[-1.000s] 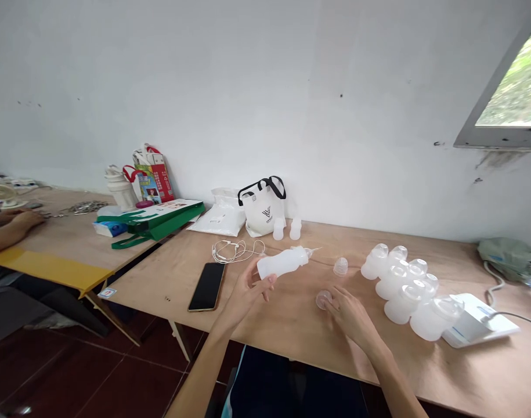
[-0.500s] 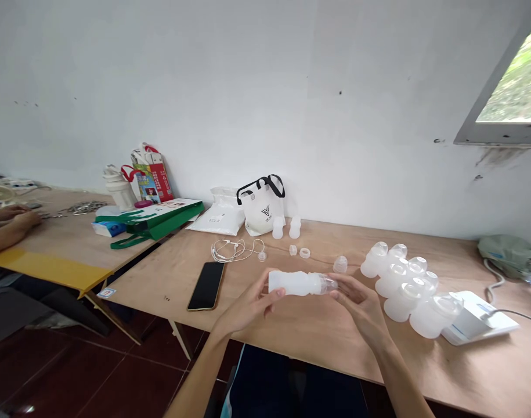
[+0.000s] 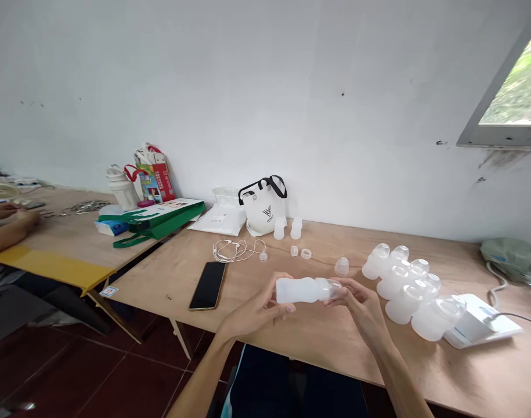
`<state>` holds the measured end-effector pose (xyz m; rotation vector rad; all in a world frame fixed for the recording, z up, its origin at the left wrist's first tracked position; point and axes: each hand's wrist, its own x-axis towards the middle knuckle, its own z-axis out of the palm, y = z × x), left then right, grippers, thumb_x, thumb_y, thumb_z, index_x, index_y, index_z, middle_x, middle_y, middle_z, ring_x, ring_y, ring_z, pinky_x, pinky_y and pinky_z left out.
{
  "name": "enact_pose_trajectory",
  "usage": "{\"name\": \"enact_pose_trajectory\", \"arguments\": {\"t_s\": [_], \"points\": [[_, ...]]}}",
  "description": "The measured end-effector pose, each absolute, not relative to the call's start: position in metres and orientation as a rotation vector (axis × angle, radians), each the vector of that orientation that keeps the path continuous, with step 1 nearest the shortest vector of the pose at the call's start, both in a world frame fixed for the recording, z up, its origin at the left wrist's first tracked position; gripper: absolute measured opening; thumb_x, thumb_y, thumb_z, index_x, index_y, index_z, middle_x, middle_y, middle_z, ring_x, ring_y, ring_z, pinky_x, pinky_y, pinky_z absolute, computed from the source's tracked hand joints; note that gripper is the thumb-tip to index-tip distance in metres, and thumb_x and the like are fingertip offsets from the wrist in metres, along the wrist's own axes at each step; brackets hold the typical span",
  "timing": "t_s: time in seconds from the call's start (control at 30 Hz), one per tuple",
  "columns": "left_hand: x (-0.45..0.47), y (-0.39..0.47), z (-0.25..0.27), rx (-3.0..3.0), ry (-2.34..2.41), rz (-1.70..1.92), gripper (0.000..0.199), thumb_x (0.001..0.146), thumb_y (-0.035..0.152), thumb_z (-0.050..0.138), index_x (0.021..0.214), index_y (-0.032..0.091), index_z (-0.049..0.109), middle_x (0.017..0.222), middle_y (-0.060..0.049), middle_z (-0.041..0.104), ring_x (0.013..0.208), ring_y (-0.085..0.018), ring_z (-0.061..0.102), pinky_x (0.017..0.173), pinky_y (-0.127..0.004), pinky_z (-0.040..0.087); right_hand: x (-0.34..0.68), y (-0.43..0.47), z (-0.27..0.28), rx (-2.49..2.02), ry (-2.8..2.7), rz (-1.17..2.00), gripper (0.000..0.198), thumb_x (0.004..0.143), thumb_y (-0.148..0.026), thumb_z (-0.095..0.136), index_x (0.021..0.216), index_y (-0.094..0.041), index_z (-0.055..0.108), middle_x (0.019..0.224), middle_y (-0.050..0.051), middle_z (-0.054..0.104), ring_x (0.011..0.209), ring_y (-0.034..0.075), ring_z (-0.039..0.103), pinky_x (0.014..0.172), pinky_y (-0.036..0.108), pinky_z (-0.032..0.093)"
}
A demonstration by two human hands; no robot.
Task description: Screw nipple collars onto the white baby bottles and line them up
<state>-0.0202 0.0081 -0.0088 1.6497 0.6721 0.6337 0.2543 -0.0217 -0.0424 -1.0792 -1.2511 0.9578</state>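
Note:
A frosted white baby bottle (image 3: 297, 289) lies sideways in the air above the table, its clear cap toward the right. My left hand (image 3: 259, 307) is curled round the bottle's base, thumb on the near side and fingers partly hidden behind it. At the other end, my right hand (image 3: 354, 296) grips the clear cap (image 3: 333, 288) between thumb and fingers. Beyond the hands lie a clear dome cap (image 3: 342, 266), a white ring (image 3: 306, 253), a small translucent piece (image 3: 294, 251) and what looks like a bottle teat (image 3: 263, 256).
Several capped bottles (image 3: 402, 303) stand at the right beside a white device (image 3: 476, 319) with a cable. Two uncapped bottles (image 3: 296, 228) stand near a white bag (image 3: 265, 212). Left are earphones (image 3: 230, 251) and a phone (image 3: 208, 285). Another person's hands (image 3: 17, 220) rest on the adjoining table.
The bottle has shifted slightly to the right and down with both hands. My left thumb has moved from the bottle's side toward its lower edge, and my right fingers have shifted on the cap.

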Motion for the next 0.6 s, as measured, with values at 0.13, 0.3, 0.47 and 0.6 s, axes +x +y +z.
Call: {"name": "enact_pose_trajectory", "arguments": {"t_s": [0.13,0.3,0.47,0.6], "points": [[-0.011,0.011,-0.015,1.747,0.734,0.641,0.056,0.089,0.043,0.074,0.137,0.03,0.049,0.128,-0.005,0.056,0.101,-0.02,0.057,0.087,-0.032,0.049,0.259,-0.024,-0.034,-1.143,-1.289,0.921,0.04,0.091,-0.055,0.069,0.111,-0.021,0.074,0.078,0.005,0.078,0.068,0.023,0.074,0.071,0.039,0.064],[0.001,0.018,-0.028,1.718,0.79,0.686,0.069,0.087,0.047,0.076,0.146,0.031,0.044,0.139,-0.008,0.056,0.105,-0.023,0.06,0.092,-0.036,0.05,0.267,-0.03,-0.024,-1.162,-1.415,0.822,0.041,0.087,-0.052,0.074,0.118,-0.026,0.07,0.104,0.006,0.077,0.081,0.022,0.072,0.07,0.035,0.063],[0.006,0.03,-0.06,1.897,1.003,0.657,0.067,0.094,0.051,0.067,0.152,0.03,0.04,0.15,-0.01,0.05,0.135,-0.03,0.049,0.112,-0.047,0.04,0.283,-0.036,-0.019,-1.417,-1.344,0.425,0.046,0.084,-0.059,0.073,0.118,-0.028,0.07,0.096,0.004,0.075,0.083,0.023,0.073,0.074,0.036,0.062],[0.013,0.041,-0.085,2.218,1.199,0.584,0.041,0.096,0.039,0.065,0.134,0.024,0.057,0.151,-0.01,0.05,0.142,-0.031,0.043,0.119,-0.051,0.032,0.305,-0.042,-0.013,-1.499,-1.194,0.163,0.055,0.082,-0.064,0.073,0.124,-0.029,0.066,0.102,0.005,0.075,0.087,0.025,0.074,0.081,0.04,0.064]]}}
